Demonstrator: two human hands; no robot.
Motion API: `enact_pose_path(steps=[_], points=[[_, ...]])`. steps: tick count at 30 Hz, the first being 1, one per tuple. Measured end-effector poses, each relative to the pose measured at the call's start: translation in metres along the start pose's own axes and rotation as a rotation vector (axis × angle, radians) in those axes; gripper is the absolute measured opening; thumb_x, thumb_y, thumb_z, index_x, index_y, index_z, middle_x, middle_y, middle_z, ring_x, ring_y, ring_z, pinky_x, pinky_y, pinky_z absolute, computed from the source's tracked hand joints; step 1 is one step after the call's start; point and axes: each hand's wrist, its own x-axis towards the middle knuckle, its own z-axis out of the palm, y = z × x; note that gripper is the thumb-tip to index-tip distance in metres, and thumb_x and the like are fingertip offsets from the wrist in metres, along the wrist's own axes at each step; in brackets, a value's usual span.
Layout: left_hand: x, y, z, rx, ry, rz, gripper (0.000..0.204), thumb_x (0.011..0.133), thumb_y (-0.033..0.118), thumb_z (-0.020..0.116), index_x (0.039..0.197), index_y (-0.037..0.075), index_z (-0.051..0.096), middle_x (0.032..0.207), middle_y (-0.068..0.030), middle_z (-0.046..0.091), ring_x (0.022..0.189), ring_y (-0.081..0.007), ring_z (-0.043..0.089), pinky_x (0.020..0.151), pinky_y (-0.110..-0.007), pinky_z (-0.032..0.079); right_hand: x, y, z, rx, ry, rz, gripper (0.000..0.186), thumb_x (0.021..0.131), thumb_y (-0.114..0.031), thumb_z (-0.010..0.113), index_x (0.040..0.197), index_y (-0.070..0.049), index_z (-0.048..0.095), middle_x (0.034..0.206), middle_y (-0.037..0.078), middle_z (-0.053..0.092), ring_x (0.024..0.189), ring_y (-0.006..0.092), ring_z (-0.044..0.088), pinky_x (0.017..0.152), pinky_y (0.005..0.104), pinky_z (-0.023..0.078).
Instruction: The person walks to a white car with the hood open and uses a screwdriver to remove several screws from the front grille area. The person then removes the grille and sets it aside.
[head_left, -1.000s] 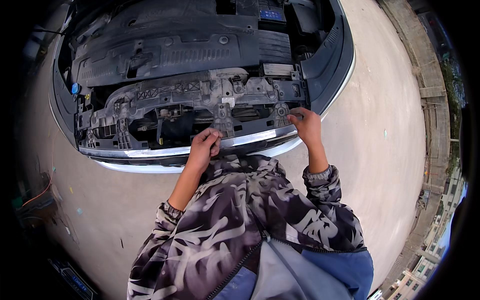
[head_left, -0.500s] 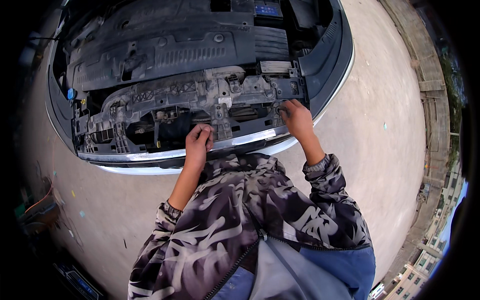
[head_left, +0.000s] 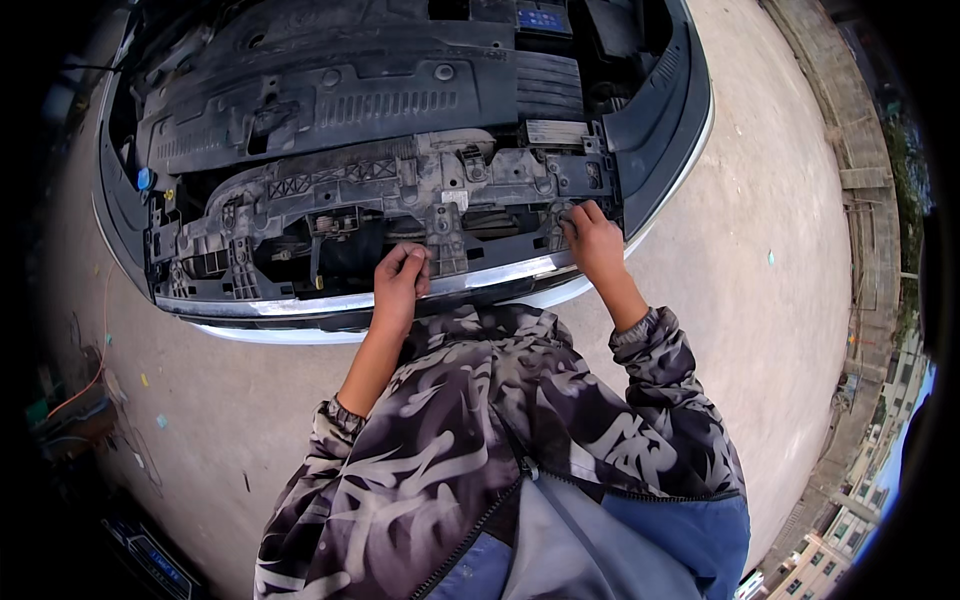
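Before me is the open engine bay of a car, with a dusty black plastic front panel (head_left: 300, 190) running across it behind the chrome-edged front trim (head_left: 270, 312). My left hand (head_left: 400, 275) is closed, thumb against the fingers, just left of the middle upright bracket (head_left: 446, 240). Whatever it may hold is hidden. My right hand (head_left: 593, 238) is also closed, fingertips down at the right bracket (head_left: 556, 225) of the panel. Its fingers cover what they grip, so I cannot make it out.
Behind the panel lies a large black engine cover (head_left: 390, 100), with a battery (head_left: 540, 18) at the far right. A blue cap (head_left: 146, 178) shows at the left. Pale concrete ground (head_left: 770, 330) surrounds the car. An orange hose (head_left: 85, 388) lies at the far left.
The view has shifted very slightly. Both hands stay at nearly the same spots on the front panel, still closed.
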Motion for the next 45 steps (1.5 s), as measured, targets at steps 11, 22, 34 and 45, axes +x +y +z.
enact_pose_path(steps=[11,22,34,45], points=[[-0.001,0.001,0.0,-0.003,-0.012,0.006,0.012,0.093,0.011,0.052,0.088,0.001,0.056,0.065,-0.0011,0.045,0.047,-0.0066,0.035,0.044,-0.022,0.026,0.019,0.011,-0.023,0.1,-0.123,-0.088,0.015,0.075,-0.014,0.066,0.088,-0.008,0.063,0.086,0.009,0.058,0.073,0.0332,0.061,0.062,0.0426,0.049],[-0.001,0.001,0.0,-0.018,-0.003,0.006,0.014,0.093,0.012,0.052,0.088,0.0,0.057,0.065,-0.0004,0.047,0.049,-0.0059,0.037,0.044,-0.022,0.028,0.023,0.0,-0.018,-0.113,-0.21,-0.095,0.017,0.082,-0.025,0.063,0.083,-0.008,0.059,0.082,0.011,0.059,0.066,0.0344,0.062,0.057,0.0446,0.05],[-0.002,0.003,0.001,-0.048,0.011,-0.009,0.014,0.093,0.012,0.05,0.087,0.0,0.057,0.065,-0.0008,0.047,0.049,-0.0072,0.037,0.045,-0.022,0.029,0.029,-0.001,-0.024,-0.088,-0.363,-0.009,0.028,0.088,-0.034,0.054,0.083,-0.006,0.06,0.07,0.02,0.062,0.069,0.0398,0.062,0.061,0.0486,0.05],[0.0,0.0,-0.001,-0.023,-0.013,-0.009,0.013,0.092,0.013,0.051,0.089,0.001,0.056,0.067,-0.002,0.048,0.048,-0.0081,0.037,0.045,-0.023,0.029,0.027,-0.001,-0.025,-0.079,-0.344,0.041,0.035,0.09,-0.04,0.052,0.08,-0.008,0.063,0.069,0.018,0.062,0.07,0.0385,0.062,0.061,0.0475,0.05]])
